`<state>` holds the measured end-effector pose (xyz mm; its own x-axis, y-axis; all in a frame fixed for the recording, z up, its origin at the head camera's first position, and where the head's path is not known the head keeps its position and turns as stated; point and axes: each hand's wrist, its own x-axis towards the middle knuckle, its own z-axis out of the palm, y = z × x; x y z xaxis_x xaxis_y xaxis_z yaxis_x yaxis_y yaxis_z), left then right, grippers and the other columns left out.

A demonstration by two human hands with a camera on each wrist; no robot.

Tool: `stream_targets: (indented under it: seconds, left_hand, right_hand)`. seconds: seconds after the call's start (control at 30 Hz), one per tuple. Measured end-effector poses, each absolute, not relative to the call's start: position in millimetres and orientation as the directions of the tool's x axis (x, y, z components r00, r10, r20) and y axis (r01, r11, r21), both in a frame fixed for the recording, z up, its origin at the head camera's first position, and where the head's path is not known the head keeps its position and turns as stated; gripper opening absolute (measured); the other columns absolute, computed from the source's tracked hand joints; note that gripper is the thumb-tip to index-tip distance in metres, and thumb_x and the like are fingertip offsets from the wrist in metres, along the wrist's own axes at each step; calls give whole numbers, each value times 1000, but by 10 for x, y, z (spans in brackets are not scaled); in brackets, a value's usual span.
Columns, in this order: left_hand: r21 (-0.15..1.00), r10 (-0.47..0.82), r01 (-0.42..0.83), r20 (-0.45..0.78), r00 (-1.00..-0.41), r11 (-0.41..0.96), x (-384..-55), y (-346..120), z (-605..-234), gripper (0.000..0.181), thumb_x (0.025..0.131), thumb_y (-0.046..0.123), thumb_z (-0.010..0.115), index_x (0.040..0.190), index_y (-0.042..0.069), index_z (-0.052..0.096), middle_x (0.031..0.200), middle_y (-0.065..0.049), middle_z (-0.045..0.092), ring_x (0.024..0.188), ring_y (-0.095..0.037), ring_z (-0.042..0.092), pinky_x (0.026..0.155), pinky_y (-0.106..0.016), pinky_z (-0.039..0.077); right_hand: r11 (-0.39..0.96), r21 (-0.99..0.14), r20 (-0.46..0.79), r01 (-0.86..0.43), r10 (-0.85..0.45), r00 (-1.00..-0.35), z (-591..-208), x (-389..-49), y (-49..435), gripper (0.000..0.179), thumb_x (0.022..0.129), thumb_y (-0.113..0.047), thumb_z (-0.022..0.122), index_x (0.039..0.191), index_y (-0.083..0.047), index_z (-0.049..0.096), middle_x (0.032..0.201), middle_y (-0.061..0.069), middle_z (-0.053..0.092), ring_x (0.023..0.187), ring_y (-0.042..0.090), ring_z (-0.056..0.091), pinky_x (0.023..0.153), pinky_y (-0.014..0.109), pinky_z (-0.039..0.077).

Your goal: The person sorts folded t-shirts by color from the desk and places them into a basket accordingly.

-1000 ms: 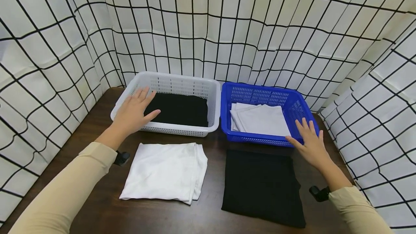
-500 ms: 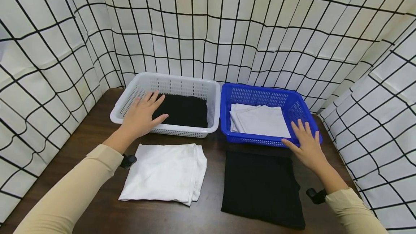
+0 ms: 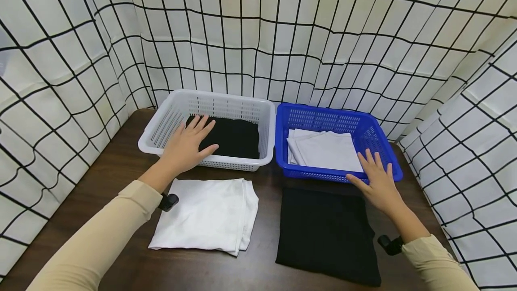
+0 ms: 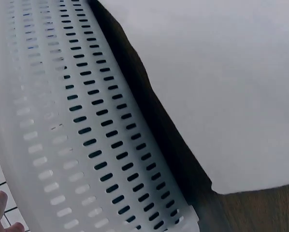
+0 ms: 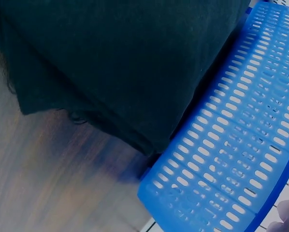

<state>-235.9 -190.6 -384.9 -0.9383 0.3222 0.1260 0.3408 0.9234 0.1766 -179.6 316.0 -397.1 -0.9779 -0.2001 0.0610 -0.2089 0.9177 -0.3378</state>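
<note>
My left hand [image 3: 186,146], fingers spread, hovers over the front left part of a white plastic basket [image 3: 266,125] that holds folded black cloth [image 3: 236,138]. Over the right front of a blue plastic basket [image 3: 377,138] my right hand [image 3: 378,184] is spread the same way. Inside the blue basket lies folded white cloth [image 3: 327,149]. Neither hand holds anything. A folded white cloth [image 3: 206,214] lies on the table before the white basket. In front of the blue basket is a folded black cloth [image 3: 325,235]. Only fingertips show at the edges of both wrist views.
The baskets stand side by side at the back of a dark wooden table [image 3: 266,268]. A white curtain with black grid lines [image 3: 250,35] encloses the back and both sides. Small black wrist cameras sit below each hand.
My left hand has moved right and slightly down, further over the white basket's front. My right hand has shifted a little to the left. The cloths and baskets have stayed put.
</note>
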Motion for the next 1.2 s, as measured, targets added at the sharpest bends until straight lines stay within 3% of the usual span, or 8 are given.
stream_targets:
  seconds: [1.2]
  left_hand:
    - [209, 396, 421, 153, -905, 882, -2229, -1473, -3933, 76, 98, 53, 51, 159, 17, 24, 167, -9, 17, 155, -32, 16, 126, -55, 9]
  right_hand:
    - [900, -358, 66, -248, -240, -968, -4030, -1775, 2895, 84, 98, -55, 51, 160, -10, 17, 166, 23, 6, 154, 43, -5, 117, 73, -5]
